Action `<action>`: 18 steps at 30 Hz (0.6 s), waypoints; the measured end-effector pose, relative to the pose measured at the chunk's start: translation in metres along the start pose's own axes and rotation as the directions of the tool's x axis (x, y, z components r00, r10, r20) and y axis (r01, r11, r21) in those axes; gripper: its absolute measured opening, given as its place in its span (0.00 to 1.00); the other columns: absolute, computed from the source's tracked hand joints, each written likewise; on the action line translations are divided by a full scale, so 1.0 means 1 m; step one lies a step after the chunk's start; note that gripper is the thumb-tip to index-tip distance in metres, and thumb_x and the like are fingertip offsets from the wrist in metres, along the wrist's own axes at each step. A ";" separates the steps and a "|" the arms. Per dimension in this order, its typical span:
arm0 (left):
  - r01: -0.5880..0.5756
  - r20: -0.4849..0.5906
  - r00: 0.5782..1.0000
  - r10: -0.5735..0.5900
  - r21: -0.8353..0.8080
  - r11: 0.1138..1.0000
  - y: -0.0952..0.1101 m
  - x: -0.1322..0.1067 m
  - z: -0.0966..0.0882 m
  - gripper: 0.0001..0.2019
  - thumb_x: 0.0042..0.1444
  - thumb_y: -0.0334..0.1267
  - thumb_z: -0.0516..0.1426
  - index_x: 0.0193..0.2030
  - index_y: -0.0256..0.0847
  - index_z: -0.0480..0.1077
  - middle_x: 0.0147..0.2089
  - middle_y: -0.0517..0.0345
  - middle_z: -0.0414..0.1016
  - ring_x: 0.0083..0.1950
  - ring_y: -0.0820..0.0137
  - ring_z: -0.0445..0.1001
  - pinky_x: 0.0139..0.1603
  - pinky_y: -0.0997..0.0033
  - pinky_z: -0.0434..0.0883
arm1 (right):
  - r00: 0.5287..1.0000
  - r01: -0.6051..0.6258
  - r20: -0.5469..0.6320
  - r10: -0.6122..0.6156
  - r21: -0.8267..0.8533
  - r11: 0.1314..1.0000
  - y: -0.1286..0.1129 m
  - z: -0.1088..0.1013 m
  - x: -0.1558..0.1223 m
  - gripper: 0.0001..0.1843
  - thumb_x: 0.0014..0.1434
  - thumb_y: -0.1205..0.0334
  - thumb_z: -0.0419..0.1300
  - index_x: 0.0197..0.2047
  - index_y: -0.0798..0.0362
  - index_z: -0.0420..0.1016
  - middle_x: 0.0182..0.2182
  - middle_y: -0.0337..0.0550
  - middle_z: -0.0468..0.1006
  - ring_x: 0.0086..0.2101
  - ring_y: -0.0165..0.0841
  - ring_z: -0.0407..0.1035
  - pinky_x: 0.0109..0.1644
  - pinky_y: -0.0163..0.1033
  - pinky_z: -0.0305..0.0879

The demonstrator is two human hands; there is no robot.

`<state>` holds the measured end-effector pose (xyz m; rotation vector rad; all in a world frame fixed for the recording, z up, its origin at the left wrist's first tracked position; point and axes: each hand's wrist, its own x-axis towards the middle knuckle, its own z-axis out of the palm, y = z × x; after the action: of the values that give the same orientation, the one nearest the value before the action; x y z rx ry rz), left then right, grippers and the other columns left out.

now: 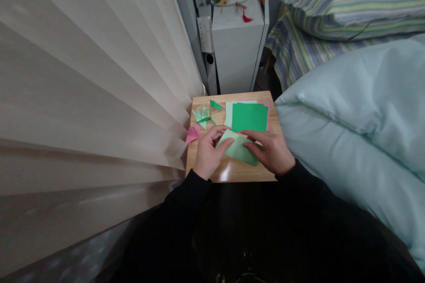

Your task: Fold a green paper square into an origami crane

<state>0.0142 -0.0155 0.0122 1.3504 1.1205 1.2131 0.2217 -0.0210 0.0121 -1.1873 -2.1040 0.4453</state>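
Between my hands is a light green sheet of paper (pixel 241 149), tilted above the wooden tabletop (pixel 199 170). My left hand (pixel 211 150) grips its left end, thumb on the face and fingers behind. At the right side my right hand (pixel 271 149) pinches the sheet the same way, fingers along its upper edge. Just beyond lies a stack of coloured paper with a dark green sheet (pixel 249 116) on top, pale green and pink edges showing under it. Folded paper pieces sit at the upper left: a dark green one (pixel 210 112), a pale green one (pixel 201 114) and a pink one (pixel 193 133).
A pleated curtain (pixel 99 75) hangs close along the table's left side. On the right, a bed with a pale blue quilt (pixel 348 110) and a striped pillow (pixel 358 2) comes up to the table. A white cabinet (pixel 237 53) stands behind, with small ornaments on top.
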 end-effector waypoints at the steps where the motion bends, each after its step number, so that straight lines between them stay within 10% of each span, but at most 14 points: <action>1: -0.013 0.010 1.000 0.012 0.025 1.000 0.001 -0.002 0.003 0.15 0.56 0.37 0.67 0.50 0.41 0.75 0.41 0.55 0.83 0.41 0.68 0.80 0.44 0.69 0.73 | 1.000 0.003 -0.031 -0.002 0.025 1.000 -0.003 0.005 -0.001 0.16 0.68 0.65 0.61 0.57 0.51 0.80 0.48 0.49 0.87 0.43 0.43 0.83 0.48 0.47 0.78; 18: -0.019 -0.187 0.981 0.045 0.138 0.990 0.007 -0.012 0.016 0.15 0.60 0.41 0.65 0.54 0.44 0.81 0.54 0.53 0.84 0.53 0.61 0.83 0.54 0.61 0.80 | 0.952 0.034 -0.305 0.024 0.182 0.983 -0.024 0.014 -0.001 0.18 0.69 0.66 0.60 0.59 0.50 0.80 0.34 0.43 0.85 0.32 0.35 0.78 0.36 0.41 0.74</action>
<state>0.0295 -0.0299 0.0173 1.3806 1.3411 1.3316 0.1978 -0.0344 0.0158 -1.0672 -1.7596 0.4154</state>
